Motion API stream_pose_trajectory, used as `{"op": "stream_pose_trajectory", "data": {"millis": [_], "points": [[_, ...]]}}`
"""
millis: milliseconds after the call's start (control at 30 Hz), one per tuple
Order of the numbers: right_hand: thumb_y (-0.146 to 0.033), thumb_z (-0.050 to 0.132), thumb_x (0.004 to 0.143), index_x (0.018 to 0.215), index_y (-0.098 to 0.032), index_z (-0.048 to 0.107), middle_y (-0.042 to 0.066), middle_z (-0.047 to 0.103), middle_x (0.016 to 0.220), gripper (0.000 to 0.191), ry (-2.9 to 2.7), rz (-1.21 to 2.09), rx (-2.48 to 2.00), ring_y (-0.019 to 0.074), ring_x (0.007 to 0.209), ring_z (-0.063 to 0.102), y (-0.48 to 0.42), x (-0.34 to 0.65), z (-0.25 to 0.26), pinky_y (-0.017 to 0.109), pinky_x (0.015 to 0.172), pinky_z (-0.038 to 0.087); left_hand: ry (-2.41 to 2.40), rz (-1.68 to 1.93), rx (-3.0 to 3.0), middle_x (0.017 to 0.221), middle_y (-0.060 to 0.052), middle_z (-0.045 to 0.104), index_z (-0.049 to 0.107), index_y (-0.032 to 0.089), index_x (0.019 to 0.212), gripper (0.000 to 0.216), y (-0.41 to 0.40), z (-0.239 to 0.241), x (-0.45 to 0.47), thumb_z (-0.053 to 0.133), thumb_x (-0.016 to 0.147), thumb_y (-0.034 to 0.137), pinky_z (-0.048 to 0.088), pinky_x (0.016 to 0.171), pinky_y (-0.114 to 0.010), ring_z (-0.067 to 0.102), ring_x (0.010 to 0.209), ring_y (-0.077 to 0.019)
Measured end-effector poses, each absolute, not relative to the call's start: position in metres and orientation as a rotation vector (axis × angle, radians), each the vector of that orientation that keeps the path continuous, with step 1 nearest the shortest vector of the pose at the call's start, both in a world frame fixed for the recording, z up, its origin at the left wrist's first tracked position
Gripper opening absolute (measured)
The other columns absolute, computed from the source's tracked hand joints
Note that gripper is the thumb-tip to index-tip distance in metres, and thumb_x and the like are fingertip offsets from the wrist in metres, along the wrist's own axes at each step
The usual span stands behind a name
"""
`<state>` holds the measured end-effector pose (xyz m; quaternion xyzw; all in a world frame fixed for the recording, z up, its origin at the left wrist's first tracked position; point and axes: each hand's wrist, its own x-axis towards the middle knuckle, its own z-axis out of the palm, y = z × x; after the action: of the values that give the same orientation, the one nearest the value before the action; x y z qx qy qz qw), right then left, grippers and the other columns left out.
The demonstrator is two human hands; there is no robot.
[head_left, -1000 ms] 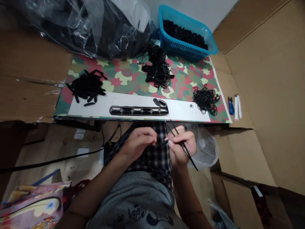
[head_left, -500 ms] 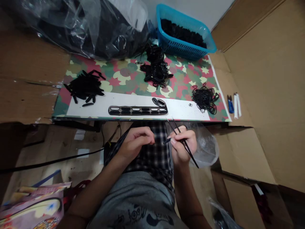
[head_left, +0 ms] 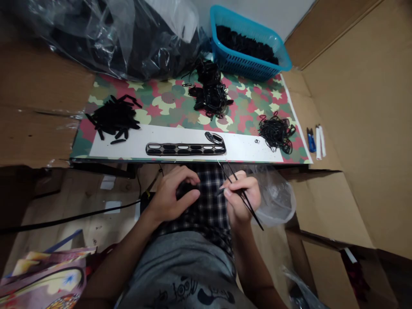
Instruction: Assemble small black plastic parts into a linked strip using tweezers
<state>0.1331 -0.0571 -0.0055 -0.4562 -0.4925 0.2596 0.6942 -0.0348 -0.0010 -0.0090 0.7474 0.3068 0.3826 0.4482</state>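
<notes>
My left hand (head_left: 175, 193) is held over my lap, thumb and fingers apart with nothing between them. In my right hand (head_left: 243, 197) is a pair of black tweezers (head_left: 240, 187), tips pointing up toward the table edge. A small dark piece (head_left: 220, 191) sticks out from the fingertips of that same hand. Beyond both hands, a long black strip with oval slots (head_left: 186, 149) lies on the white paper; some slots look dark, others show white. A loose dark oval piece (head_left: 209, 137) sits at its right end.
On the camouflage-patterned table cover (head_left: 161, 103) are piles of black slivers (head_left: 114, 116), black parts (head_left: 210, 94) and thin black rings (head_left: 276, 132). Behind stand a blue basket (head_left: 251, 64) and a large plastic bag (head_left: 122, 38). Blue-handled cutters (head_left: 311, 140) lie right; a clear bag (head_left: 277, 197) hangs below.
My left hand has shifted left and its thumb and fingers have spread apart. My right hand has moved slightly left with the tweezers and the small dark piece.
</notes>
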Motion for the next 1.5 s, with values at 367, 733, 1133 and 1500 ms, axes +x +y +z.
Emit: {"op": "stream_pose_trajectory", "data": {"millis": [367,733,1133,1500], "points": [[-0.013,0.061,0.082,0.091,-0.027,0.060,-0.003,0.051,0.070,0.017,-1.120,0.556,-1.056,0.0182,0.066,0.048,-0.061,0.124,0.002,0.031,0.057,0.040,0.712,1.162,1.783,0.074,0.001,0.059,0.063,0.017,0.091,0.008,-0.025,0.013,-0.013,0.064,0.088,0.010,0.041,0.064,-0.025,0.053,0.069,-0.0110],[-0.016,0.059,0.082,0.093,-0.028,0.058,-0.003,0.061,0.075,0.016,-1.016,0.763,-1.032,0.0195,0.071,0.053,-0.062,0.120,0.004,0.033,0.066,0.042,0.525,0.870,1.022,0.070,0.001,0.058,0.066,0.018,0.079,0.018,-0.023,0.006,-0.008,0.069,0.087,0.033,0.038,0.058,-0.019,0.048,0.063,-0.0090],[-0.016,0.060,0.087,0.095,-0.026,0.061,-0.001,0.063,0.076,0.014,-1.077,0.742,-1.032,0.0192,0.073,0.054,-0.060,0.123,-0.004,0.032,0.067,0.042,1.437,1.457,1.837,0.082,-0.002,0.066,0.066,0.018,0.094,0.010,0.041,0.010,-0.088,0.061,0.091,0.026,0.048,0.072,-0.027,0.061,0.075,-0.0152],[-0.023,0.061,0.089,0.093,-0.026,0.062,0.000,0.062,0.075,0.005,-1.142,0.656,-1.116,0.0203,0.072,0.056,-0.061,0.132,-0.014,0.032,0.065,0.044,1.408,1.504,2.364,0.072,-0.001,0.064,0.062,0.019,0.081,0.015,0.036,0.012,-0.114,0.056,0.091,0.010,0.041,0.071,-0.033,0.057,0.070,-0.0167]]}}
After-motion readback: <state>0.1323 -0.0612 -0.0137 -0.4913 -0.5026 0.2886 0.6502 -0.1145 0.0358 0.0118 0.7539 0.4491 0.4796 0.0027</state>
